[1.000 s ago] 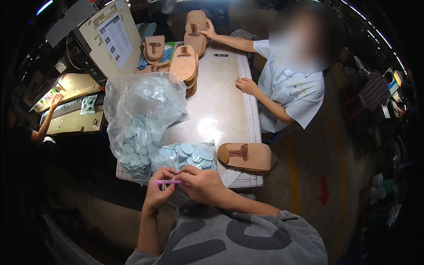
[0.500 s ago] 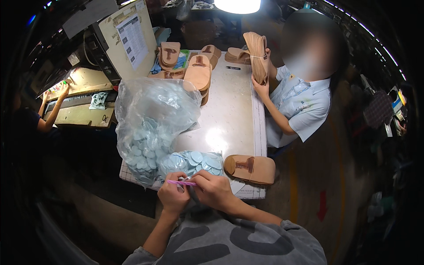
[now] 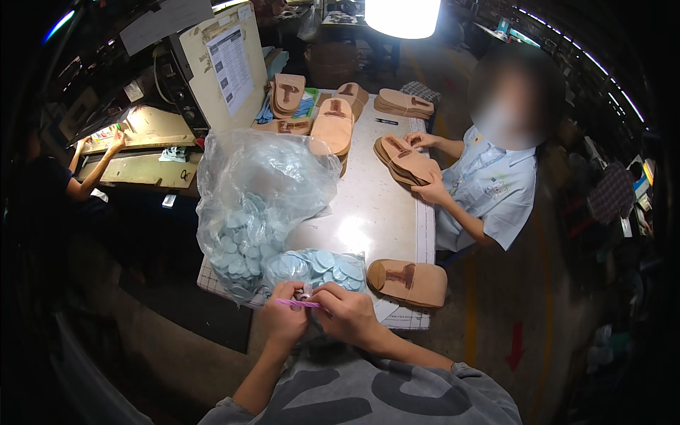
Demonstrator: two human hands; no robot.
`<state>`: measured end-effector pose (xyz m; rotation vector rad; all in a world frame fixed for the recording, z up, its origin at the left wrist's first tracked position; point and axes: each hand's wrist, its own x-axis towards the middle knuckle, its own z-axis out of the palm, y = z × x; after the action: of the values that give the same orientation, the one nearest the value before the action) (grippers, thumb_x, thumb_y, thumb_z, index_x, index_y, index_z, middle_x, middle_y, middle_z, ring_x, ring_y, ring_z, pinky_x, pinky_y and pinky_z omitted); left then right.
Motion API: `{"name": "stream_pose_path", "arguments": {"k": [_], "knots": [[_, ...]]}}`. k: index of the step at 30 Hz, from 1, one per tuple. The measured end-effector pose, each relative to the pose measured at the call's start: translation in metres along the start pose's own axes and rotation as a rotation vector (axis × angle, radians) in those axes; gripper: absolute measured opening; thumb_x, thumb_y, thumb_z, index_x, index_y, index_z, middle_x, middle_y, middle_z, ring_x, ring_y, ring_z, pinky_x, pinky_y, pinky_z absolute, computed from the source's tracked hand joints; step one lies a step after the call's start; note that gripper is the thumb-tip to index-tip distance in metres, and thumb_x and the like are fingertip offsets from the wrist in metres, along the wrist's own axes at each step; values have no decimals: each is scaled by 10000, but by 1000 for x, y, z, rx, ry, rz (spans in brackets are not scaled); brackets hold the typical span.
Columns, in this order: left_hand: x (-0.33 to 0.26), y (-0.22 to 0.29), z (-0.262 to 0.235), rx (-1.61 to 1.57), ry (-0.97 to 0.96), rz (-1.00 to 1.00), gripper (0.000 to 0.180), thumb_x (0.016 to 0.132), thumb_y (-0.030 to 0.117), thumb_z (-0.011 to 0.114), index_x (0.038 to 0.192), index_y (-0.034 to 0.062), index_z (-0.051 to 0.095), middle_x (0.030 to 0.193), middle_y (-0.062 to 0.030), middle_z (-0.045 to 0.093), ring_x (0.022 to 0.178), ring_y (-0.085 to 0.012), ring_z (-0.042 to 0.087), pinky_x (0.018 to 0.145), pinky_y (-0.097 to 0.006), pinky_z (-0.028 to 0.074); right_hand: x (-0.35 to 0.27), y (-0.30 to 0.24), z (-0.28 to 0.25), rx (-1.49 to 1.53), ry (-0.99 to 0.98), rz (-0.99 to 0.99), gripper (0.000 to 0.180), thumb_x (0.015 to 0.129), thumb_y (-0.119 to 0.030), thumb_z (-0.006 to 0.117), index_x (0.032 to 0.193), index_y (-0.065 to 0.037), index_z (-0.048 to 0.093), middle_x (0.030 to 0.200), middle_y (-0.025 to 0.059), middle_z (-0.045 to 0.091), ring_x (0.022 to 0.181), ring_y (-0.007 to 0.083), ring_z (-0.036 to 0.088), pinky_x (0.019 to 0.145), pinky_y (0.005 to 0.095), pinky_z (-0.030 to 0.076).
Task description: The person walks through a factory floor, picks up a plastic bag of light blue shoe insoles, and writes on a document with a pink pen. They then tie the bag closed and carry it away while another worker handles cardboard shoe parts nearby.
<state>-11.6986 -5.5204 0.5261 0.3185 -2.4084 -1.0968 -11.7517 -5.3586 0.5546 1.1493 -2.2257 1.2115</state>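
Observation:
At the near edge of the table, my left hand (image 3: 285,316) and my right hand (image 3: 348,316) are close together, fingers closed. Between them runs a narrow pink strip (image 3: 297,303), like a tie or ribbon, pinched by my right fingers and crossing my left thumb. A bit of gathered clear plastic shows between my fingertips; my left hand appears to grip it. Just beyond lies a small clear plastic bag (image 3: 324,265) filled with light-blue round pads. To its left, a large clear plastic bag (image 3: 263,177) holds many more such pads.
Banded stacks of tan sole-shaped pieces (image 3: 425,285) lie at the near right, with more stacks (image 3: 331,126) at the back. Across the white table (image 3: 382,212), a co-worker's hands (image 3: 432,188) hold another stack. A lamp (image 3: 402,18) hangs above; a pen (image 3: 386,121) lies far right.
The co-worker's stack has come down from upright to lying tilted over the table. My hands stay together at the pink strip, shifting only slightly. The whole view has moved a little.

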Motion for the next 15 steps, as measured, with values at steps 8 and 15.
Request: {"name": "stream_pose_path", "arguments": {"k": [8, 15], "knots": [[7, -24, -16, -757, -329, -69, 31, 941, 65, 744, 959, 51, 723, 951, -2, 706, 731, -88, 581, 626, -286, 457, -4, 1, -2, -50, -67, 45, 86, 885, -92, 729, 919, -94, 651, 897, 57, 630, 669, 303, 688, 564, 419, 540], [9, -5, 4, -131, -3, -126, 237, 960, 147, 762, 804, 36, 622, 786, -47, 618, 670, -167, 579, 611, -357, 446, -18, 9, -12, -24, -179, -163, 83, 870, -49, 737, 929, -100, 708, 870, 29, 665, 628, 262, 680, 547, 380, 529]]}}
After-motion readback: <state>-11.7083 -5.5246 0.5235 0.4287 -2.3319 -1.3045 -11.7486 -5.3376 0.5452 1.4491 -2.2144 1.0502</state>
